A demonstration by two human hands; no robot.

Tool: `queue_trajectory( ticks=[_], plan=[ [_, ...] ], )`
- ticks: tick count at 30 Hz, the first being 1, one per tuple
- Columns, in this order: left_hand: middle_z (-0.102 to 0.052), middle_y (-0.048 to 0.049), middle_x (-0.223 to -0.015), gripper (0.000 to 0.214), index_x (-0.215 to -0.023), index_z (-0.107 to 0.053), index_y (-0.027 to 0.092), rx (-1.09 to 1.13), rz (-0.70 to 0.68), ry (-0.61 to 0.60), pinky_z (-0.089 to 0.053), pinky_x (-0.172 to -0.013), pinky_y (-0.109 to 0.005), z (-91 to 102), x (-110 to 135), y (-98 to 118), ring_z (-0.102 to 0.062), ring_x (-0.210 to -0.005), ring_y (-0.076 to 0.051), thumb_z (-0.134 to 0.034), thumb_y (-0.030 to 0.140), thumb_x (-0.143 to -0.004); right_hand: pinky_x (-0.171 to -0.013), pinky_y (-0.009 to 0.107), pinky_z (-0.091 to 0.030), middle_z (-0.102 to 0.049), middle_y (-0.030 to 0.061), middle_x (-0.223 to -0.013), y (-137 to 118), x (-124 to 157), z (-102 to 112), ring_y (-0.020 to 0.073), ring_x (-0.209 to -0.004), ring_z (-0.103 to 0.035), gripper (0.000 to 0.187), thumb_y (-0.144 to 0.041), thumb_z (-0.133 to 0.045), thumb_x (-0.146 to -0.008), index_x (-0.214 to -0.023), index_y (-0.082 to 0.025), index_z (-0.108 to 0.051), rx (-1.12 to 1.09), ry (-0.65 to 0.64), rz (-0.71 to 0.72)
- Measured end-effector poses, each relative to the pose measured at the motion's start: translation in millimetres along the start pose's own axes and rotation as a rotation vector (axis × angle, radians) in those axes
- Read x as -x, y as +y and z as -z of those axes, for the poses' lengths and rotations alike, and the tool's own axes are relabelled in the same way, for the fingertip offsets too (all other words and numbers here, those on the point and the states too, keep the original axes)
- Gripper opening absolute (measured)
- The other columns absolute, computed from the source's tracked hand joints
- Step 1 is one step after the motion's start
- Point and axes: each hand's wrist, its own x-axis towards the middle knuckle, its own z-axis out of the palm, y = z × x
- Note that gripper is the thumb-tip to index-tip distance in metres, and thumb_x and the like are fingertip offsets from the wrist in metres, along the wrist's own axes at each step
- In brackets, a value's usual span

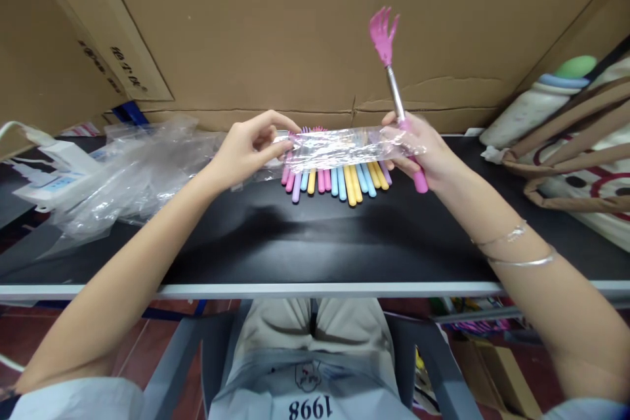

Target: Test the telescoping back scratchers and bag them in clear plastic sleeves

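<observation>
Between my hands a narrow clear plastic sleeve [335, 147] is stretched sideways above the table. My left hand [256, 147] pinches its left end between thumb and fingers. In my right hand [418, 144] is a pink back scratcher [394, 88] with a hand-shaped head and a metal shaft, standing nearly upright, head up. The sleeve's right end lies against that same hand. Behind and below the sleeve lies a row of back scratchers [352, 184] with pink, purple, blue and yellow handles pointing toward me; the sleeve partly covers them.
A heap of clear plastic bags [142, 164] lies on the left of the black table [305, 243], beside a white power strip [59, 177]. Cardboard [275, 33] walls the back. At right stand a white bottle [531, 111] and a bag with brown handles [581, 164].
</observation>
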Motion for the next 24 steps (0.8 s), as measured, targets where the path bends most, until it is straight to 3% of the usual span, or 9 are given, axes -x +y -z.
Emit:
queue_trajectory(
  ticks=[3, 6, 10, 14, 18, 24],
  plan=[
    [-0.055, 0.0043, -0.057, 0.029, -0.106, -0.063, 0.022, -0.045, 0.057, -0.178, -0.035, -0.051, -0.023, 7.9, 0, -6, -0.044, -0.048, -0.01, -0.056, 0.042, -0.085, -0.036, 0.021, -0.042, -0.036, -0.0142, -0.035, 8, 1, -1, 0.005, -0.026, -0.031, 0.032, -0.043, -0.069, -0.078, -0.089, -0.02, -0.05, 0.093, -0.055, -0.085],
    [-0.06, 0.0038, -0.061, 0.032, -0.106, -0.063, 0.025, -0.173, 0.111, -0.305, -0.036, -0.054, -0.023, 5.9, 1, -18, -0.051, -0.053, -0.012, -0.054, 0.047, -0.085, -0.035, 0.021, -0.041, -0.044, -0.0119, -0.04, 18, 1, -6, 0.0037, -0.028, -0.032, 0.033, -0.04, -0.072, -0.074, -0.09, -0.018, -0.052, 0.15, -0.099, -0.157],
    [-0.069, 0.0012, -0.087, 0.033, -0.106, -0.063, 0.027, -0.373, 0.077, -0.204, -0.04, -0.065, -0.025, -13.0, 5, -22, -0.062, -0.078, -0.017, -0.054, 0.051, -0.086, -0.033, 0.019, -0.037, -0.051, -0.0091, -0.047, 30, 3, -18, 0.0035, -0.03, -0.037, 0.027, -0.028, -0.07, -0.074, -0.089, -0.017, -0.05, 0.234, -0.073, -0.232],
    [-0.065, -0.0047, -0.113, 0.054, -0.121, -0.057, 0.023, -0.422, -0.063, -0.238, -0.043, -0.078, -0.029, -41.6, 11, -3, -0.057, -0.106, -0.023, -0.059, 0.061, -0.082, -0.029, 0.017, -0.031, -0.056, -0.005, -0.054, 39, 5, -30, 0.0066, -0.037, -0.048, 0.026, -0.028, -0.067, -0.076, -0.089, -0.017, -0.048, 0.27, -0.017, -0.235],
    [-0.064, -0.0083, -0.113, 0.067, -0.129, -0.051, 0.02, -0.457, -0.152, -0.253, -0.043, -0.082, -0.032, -65.1, 11, 17, -0.057, -0.103, -0.025, -0.065, 0.061, -0.078, -0.027, 0.016, -0.028, -0.054, -0.0065, -0.055, 42, 6, -38, 0.0067, -0.036, -0.047, 0.032, -0.031, -0.07, -0.073, -0.09, -0.018, -0.046, 0.237, -0.017, -0.222],
    [-0.067, -0.0029, -0.1, 0.054, -0.121, -0.056, 0.024, -0.405, -0.084, -0.234, -0.041, -0.071, -0.029, -74.0, 0, 21, -0.061, -0.088, -0.022, -0.065, 0.057, -0.079, -0.026, 0.016, -0.029, -0.052, -0.0084, -0.056, 41, 7, -38, 0.0065, -0.035, -0.049, 0.043, -0.033, -0.078, -0.066, -0.087, -0.018, -0.044, 0.221, 0.0, -0.196]
  ],
)
